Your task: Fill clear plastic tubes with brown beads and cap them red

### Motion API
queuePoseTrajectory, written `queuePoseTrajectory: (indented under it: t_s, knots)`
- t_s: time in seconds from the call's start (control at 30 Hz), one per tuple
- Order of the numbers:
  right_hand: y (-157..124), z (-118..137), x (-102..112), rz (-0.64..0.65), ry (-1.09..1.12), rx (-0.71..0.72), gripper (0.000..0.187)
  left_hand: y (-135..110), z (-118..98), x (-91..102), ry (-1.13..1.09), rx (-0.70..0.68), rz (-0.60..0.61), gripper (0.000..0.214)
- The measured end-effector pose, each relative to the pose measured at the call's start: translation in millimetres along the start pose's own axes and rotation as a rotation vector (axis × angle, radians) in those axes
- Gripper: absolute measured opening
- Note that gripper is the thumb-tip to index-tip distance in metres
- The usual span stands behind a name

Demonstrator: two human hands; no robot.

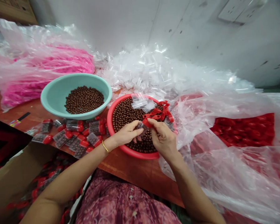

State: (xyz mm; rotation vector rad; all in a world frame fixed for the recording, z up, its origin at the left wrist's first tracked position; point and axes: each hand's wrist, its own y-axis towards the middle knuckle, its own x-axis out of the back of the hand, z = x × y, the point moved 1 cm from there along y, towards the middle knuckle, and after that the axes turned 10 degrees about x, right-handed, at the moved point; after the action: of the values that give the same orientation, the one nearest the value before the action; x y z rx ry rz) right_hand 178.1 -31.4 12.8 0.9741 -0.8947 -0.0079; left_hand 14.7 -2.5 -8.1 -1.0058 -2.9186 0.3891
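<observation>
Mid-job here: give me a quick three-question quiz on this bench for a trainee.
1. Which wrist wears the gold bangle, left or right?
2. True or false: the teal basin holds brown balls.
3. What colour are the caps beside the right hand?

Key: 1 left; 2 true; 3 red.

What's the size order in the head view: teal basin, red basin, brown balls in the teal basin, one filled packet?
1. Teal basin and red basin: about equal, and the red is nearer the camera, so unranked.
2. Brown balls.
3. Filled packet.
</observation>
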Motion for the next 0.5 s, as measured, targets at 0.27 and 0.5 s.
queuePoseTrajectory:
  t_s: [0.27,0.5]
  knots:
    - [-3,9,-7,0.025,-0.150,0.066,0.038,-2,-5,-3.5,0.370,-0.180,-0.269,0.017]
    - [-9,13,-11,-0.008,-0.140,0.146,0.050,-4,-4,-5.7,0.517,-0.139,-0.339,0.016]
